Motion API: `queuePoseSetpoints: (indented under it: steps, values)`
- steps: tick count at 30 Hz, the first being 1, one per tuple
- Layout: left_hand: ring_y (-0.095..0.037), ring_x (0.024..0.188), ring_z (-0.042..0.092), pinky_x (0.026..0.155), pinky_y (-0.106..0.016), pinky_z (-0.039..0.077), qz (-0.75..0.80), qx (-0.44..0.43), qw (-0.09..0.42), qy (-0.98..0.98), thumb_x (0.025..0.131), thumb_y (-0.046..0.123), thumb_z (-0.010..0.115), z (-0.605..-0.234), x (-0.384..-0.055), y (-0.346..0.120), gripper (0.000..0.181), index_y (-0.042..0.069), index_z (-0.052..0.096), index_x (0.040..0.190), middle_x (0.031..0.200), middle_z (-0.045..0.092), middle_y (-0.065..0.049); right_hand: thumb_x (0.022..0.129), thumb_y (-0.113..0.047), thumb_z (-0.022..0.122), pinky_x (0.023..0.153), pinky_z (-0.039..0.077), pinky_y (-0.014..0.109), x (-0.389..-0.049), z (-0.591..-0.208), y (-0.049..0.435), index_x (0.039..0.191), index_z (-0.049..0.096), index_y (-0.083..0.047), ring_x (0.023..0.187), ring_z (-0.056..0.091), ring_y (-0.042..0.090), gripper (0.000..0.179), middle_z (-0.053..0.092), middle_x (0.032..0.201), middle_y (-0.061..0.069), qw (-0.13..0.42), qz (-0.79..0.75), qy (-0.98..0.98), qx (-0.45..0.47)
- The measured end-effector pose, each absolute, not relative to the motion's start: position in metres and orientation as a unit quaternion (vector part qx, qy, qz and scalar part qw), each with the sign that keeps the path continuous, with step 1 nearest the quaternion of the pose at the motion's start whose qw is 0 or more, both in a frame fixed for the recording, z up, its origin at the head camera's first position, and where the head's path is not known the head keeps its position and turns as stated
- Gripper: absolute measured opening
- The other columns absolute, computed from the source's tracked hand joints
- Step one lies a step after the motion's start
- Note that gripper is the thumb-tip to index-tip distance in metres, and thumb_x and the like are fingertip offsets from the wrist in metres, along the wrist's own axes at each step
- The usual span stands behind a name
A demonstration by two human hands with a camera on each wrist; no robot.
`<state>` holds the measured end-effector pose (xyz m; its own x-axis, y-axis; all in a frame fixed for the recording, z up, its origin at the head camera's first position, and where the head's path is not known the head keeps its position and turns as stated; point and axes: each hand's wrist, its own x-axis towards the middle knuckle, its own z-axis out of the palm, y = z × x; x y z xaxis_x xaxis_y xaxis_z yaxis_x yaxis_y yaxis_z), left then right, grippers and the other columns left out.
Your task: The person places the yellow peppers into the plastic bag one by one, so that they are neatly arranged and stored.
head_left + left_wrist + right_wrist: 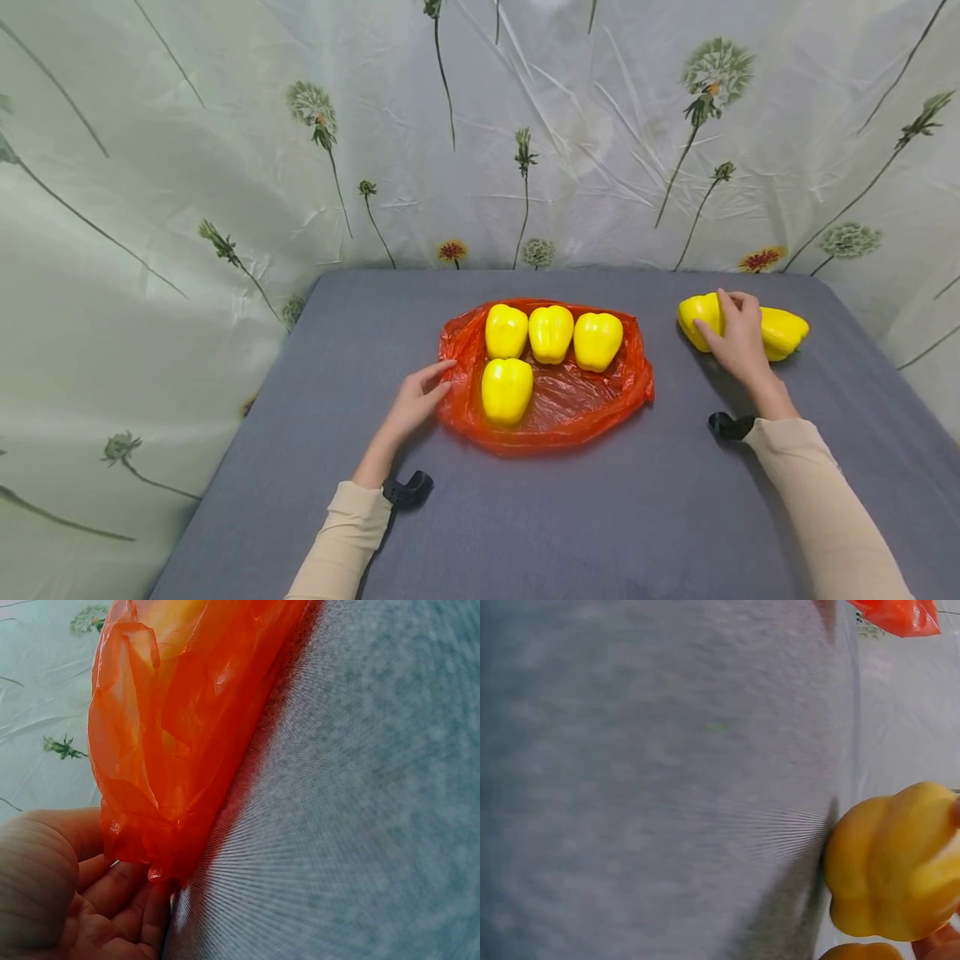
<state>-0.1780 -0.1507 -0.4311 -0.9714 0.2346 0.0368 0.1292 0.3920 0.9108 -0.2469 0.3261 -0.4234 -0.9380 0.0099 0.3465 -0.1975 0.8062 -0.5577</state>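
Several yellow bell peppers [551, 335] stand upright in an opened red plastic bag [570, 435] on the grey-covered table. My left hand [412, 404] is at the bag's left end; in the left wrist view its thumb and fingers [112, 889] hold the gathered edge of the film. Off to the right, my right hand [742, 337] grips a yellow bell pepper [695, 318], thumb and fingers on its right side. A further bell pepper [783, 333] lies on its side just right of that hand, which partly covers it.
The grey table [577, 525] extends around the bag, its far edge against a pale curtain [600, 125] printed with dandelions. Each wrist wears a black band [407, 490].
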Motion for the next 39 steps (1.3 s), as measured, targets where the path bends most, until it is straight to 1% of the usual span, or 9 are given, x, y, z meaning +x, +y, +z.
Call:
queuePoseSetpoints:
  steps: [5,10,15,18,21,25,27,32,39]
  values:
    - [-0.039,0.128,0.047,0.108,-0.051,0.038,0.540,0.108,0.049,0.833,0.093,0.006,0.053,-0.432,-0.179,-0.151,0.039,-0.004,0.050,0.131,0.136,0.051,-0.025,0.091,-0.005,0.055,0.094,0.027,0.062,-0.245,-0.428,0.323,0.134,0.038,0.014,0.118,0.030,0.051,0.050,0.032,0.128,0.038,0.215,0.329,-0.917,0.066]
    - [-0.039,0.127,0.048,0.107,-0.051,0.039,0.537,0.109,0.050,0.835,0.093,0.008,0.053,-0.435,-0.180,-0.151,0.040,-0.003,0.050,0.132,0.136,0.051,-0.024,0.089,-0.006,0.058,0.095,0.027,0.065,-0.245,-0.428,0.323,0.131,0.044,0.009,0.118,0.032,0.053,0.047,0.037,0.126,0.039,0.210,0.333,-0.917,0.068]
    - [-0.038,0.128,0.048,0.107,-0.051,0.039,0.538,0.107,0.055,0.835,0.093,0.008,0.053,-0.436,-0.179,-0.152,0.040,-0.002,0.050,0.132,0.136,0.051,-0.023,0.094,-0.018,0.053,0.103,0.022,0.069,-0.245,-0.426,0.326,0.138,0.038,0.004,0.126,0.029,0.055,0.052,0.037,0.135,0.038,0.158,0.331,-0.927,0.078]
    - [-0.039,0.128,0.048,0.107,-0.051,0.039,0.540,0.108,0.054,0.833,0.093,0.007,0.052,-0.435,-0.179,-0.152,0.040,-0.003,0.050,0.132,0.136,0.051,-0.024,0.095,-0.021,0.052,0.104,0.022,0.068,-0.244,-0.424,0.328,0.141,0.033,0.002,0.128,0.029,0.054,0.055,0.036,0.139,0.036,0.130,0.337,-0.929,0.082]
    - [-0.039,0.127,0.048,0.107,-0.051,0.038,0.542,0.111,0.049,0.832,0.093,0.006,0.052,-0.435,-0.179,-0.151,0.040,-0.004,0.050,0.132,0.135,0.051,-0.025,0.095,-0.020,0.051,0.100,0.026,0.068,-0.242,-0.421,0.330,0.143,0.029,0.001,0.127,0.031,0.054,0.057,0.034,0.141,0.035,0.110,0.342,-0.930,0.081]
    - [-0.039,0.126,0.049,0.106,-0.051,0.039,0.540,0.115,0.047,0.833,0.093,0.006,0.052,-0.434,-0.179,-0.152,0.040,-0.004,0.050,0.132,0.135,0.052,-0.025,0.096,-0.018,0.049,0.089,0.035,0.067,-0.238,-0.418,0.332,0.144,0.026,0.001,0.118,0.038,0.052,0.057,0.032,0.141,0.035,0.087,0.336,-0.934,0.084]
    - [-0.039,0.126,0.049,0.106,-0.052,0.040,0.540,0.116,0.046,0.832,0.093,0.007,0.052,-0.433,-0.179,-0.153,0.040,-0.003,0.050,0.132,0.135,0.052,-0.025,0.096,-0.017,0.049,0.083,0.038,0.064,-0.238,-0.416,0.333,0.144,0.025,0.000,0.112,0.041,0.050,0.057,0.033,0.140,0.035,0.077,0.329,-0.937,0.087]
    - [-0.039,0.126,0.049,0.106,-0.052,0.040,0.539,0.115,0.047,0.833,0.094,0.008,0.052,-0.434,-0.178,-0.153,0.040,-0.003,0.050,0.132,0.135,0.052,-0.025,0.096,-0.021,0.050,0.084,0.037,0.062,-0.237,-0.414,0.336,0.147,0.021,-0.002,0.108,0.042,0.048,0.061,0.032,0.141,0.036,0.060,0.318,-0.942,0.089]
    - [-0.038,0.128,0.048,0.107,-0.051,0.039,0.538,0.106,0.054,0.834,0.093,0.008,0.052,-0.433,-0.179,-0.152,0.040,-0.002,0.050,0.132,0.136,0.051,-0.024,0.095,-0.025,0.050,0.089,0.038,0.067,-0.231,-0.416,0.336,0.147,0.021,-0.003,0.118,0.039,0.054,0.063,0.031,0.142,0.037,0.065,0.343,-0.935,0.067]
